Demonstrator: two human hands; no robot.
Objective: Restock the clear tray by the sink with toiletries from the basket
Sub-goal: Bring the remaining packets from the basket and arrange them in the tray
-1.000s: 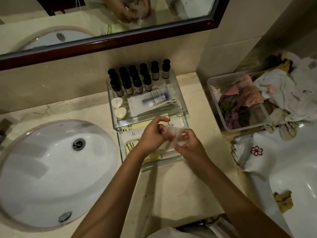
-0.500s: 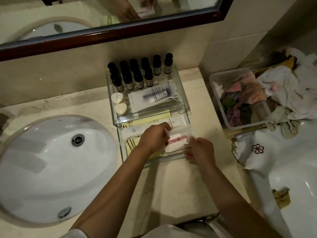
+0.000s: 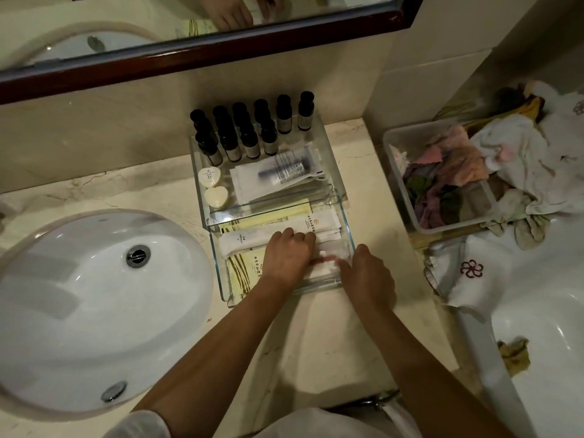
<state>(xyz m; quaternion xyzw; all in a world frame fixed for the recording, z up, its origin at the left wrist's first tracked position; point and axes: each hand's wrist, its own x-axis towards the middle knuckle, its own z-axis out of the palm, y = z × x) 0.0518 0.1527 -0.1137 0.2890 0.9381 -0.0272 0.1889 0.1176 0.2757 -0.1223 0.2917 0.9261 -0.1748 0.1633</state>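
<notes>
Left hand [image 3: 286,257] tucks the white packet [image 3: 327,264] into the clear tray [image 3: 218,267], grip curled on it; right hand [image 3: 368,276] grip unclear; next, probably more from the basket [image 3: 395,147], frame right.

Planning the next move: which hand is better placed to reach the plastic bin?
Right. The right hand is at the tray's right side, nearer the plastic bin; the left hand is farther, over the packets.

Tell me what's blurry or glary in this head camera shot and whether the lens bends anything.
Head view: dim, warm light; the white packet between the left hand and right hand is smeared by motion blur; bright glare patches sit on the sink basin; the mirror frame bows slightly from the wide-angle lens; the dark bottles look sharp.
</notes>
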